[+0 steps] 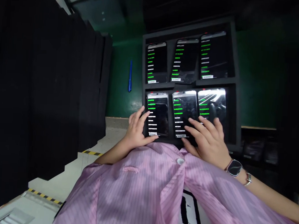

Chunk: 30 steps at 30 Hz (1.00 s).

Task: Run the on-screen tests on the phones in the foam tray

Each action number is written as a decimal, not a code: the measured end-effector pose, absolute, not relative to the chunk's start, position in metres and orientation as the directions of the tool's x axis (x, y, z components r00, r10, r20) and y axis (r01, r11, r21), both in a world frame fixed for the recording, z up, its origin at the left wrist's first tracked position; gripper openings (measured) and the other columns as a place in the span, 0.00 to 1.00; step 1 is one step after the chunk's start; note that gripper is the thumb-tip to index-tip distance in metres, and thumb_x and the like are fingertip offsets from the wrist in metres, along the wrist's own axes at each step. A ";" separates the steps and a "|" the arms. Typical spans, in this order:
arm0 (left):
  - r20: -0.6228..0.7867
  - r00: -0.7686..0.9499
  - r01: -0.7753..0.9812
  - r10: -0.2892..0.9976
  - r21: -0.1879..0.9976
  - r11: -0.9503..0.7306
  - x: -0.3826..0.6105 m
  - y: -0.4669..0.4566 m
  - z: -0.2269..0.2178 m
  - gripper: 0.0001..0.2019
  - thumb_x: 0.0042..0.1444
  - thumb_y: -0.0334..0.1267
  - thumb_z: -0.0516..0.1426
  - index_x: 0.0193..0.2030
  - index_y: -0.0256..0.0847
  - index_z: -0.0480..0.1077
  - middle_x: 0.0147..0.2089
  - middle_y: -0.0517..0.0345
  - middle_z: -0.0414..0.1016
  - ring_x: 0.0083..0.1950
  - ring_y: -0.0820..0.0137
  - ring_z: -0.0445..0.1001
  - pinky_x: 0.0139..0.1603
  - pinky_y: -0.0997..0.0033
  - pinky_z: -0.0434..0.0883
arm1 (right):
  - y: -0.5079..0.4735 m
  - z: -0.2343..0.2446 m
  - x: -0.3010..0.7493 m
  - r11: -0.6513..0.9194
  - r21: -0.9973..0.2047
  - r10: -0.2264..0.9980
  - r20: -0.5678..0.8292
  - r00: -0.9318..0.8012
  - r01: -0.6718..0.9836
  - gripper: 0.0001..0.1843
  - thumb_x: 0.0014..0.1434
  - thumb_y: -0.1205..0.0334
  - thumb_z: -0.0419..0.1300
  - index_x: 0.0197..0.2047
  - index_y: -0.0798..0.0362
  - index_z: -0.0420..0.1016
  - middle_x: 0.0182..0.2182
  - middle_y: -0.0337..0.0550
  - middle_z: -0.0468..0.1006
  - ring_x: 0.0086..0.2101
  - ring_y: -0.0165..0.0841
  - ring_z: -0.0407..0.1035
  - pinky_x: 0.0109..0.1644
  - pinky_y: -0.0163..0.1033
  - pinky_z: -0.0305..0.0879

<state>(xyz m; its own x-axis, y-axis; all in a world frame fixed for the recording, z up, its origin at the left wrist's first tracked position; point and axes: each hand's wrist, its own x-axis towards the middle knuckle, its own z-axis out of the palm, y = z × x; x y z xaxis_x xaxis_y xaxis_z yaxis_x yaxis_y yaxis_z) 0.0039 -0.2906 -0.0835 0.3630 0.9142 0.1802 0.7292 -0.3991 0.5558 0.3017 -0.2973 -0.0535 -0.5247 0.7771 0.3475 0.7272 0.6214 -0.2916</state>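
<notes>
Green bench (125, 102) fills the middle distance, with tall dark shapes (63, 84) at the left and a pale floor (80, 167), edged with yellow-and-black tape (45, 196), at the near left. On the bench sits a black tray (236, 106), split by a dark divider (216, 82) into a far row and a near row, with three phones lying face up in each. Far left phone (160, 64), far middle phone (187, 60) and far right phone (216, 57) show lists in green and white text, and each bears a small white label at its near end. Similar lists light the near left phone (161, 114), the near middle phone (190, 105) and the near right phone (216, 98), the last catching bright reflections. At the near left phone, the left hand (135, 131) has a wide grip, its fingers at the left edge and its thumb by the near edge. Also wide in grip, the right hand (210, 140) spreads its fingers over the near middle and near right phones; whether its fingertips touch glass, I cannot tell. Its wrist wears a watch (234, 167) and a bracelet (248, 179). Left of the tray lies a blue pen (130, 76), and a pink striped garment (135, 191) covers the near foreground.
</notes>
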 end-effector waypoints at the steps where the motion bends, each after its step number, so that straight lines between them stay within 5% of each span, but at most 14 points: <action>1: 0.159 0.372 0.732 0.914 0.556 -0.395 0.003 -0.289 -0.082 0.49 0.59 0.67 0.59 0.77 0.43 0.44 0.77 0.30 0.49 0.76 0.43 0.56 0.70 0.41 0.56 | -0.297 -0.053 0.301 0.620 -0.289 0.777 0.353 -0.521 0.729 0.23 0.64 0.65 0.66 0.60 0.59 0.67 0.58 0.62 0.75 0.60 0.59 0.68 0.69 0.72 0.54; 8: 0.091 0.355 0.725 0.930 0.602 -0.335 0.010 -0.281 -0.069 0.44 0.65 0.62 0.57 0.78 0.43 0.43 0.79 0.31 0.44 0.78 0.45 0.50 0.72 0.42 0.54 | -0.294 -0.052 0.299 0.603 -0.280 0.789 0.347 -0.506 0.747 0.21 0.65 0.64 0.66 0.58 0.59 0.69 0.58 0.60 0.76 0.60 0.57 0.68 0.70 0.69 0.53; 14: 0.180 0.323 0.715 0.929 0.597 -0.364 0.014 -0.279 -0.077 0.36 0.64 0.55 0.60 0.72 0.41 0.54 0.78 0.32 0.47 0.76 0.46 0.55 0.70 0.44 0.57 | -0.292 -0.058 0.299 0.598 -0.332 0.793 0.377 -0.478 0.730 0.18 0.66 0.62 0.66 0.56 0.57 0.71 0.58 0.55 0.77 0.61 0.54 0.69 0.73 0.65 0.51; 30: 0.127 0.309 0.747 0.942 0.581 -0.324 0.017 -0.279 -0.070 0.29 0.64 0.51 0.59 0.68 0.42 0.60 0.79 0.34 0.46 0.76 0.45 0.55 0.70 0.42 0.58 | -0.290 -0.059 0.302 0.636 -0.306 0.761 0.402 -0.509 0.709 0.19 0.67 0.61 0.65 0.58 0.58 0.71 0.59 0.55 0.76 0.61 0.54 0.69 0.71 0.64 0.54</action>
